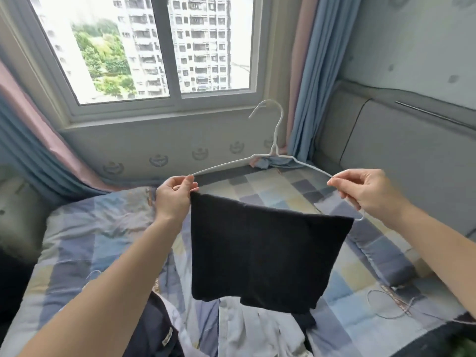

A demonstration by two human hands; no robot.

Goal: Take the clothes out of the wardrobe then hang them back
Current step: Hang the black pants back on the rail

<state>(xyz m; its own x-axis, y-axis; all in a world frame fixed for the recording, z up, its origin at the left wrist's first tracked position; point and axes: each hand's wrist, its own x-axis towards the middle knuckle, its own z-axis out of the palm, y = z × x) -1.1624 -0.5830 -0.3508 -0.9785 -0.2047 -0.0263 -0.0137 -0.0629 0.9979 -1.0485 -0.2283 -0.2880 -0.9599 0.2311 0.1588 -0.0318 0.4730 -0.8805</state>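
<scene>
Both hands pinch a hanger [273, 161], left hand [175, 199] and right hand [365, 191] at its ends, dark shorts [262, 256] draped on; other clothes [247, 333] wait on the bed [103, 228], rehanging barely begun.

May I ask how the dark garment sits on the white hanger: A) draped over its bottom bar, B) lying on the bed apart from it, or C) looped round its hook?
A: the dark garment hangs over the bottom bar of the white hanger, held at its ends by the left hand and right hand.

Checked bed [273, 188] holds a quilt [85, 228] and clothes [247, 331].
</scene>
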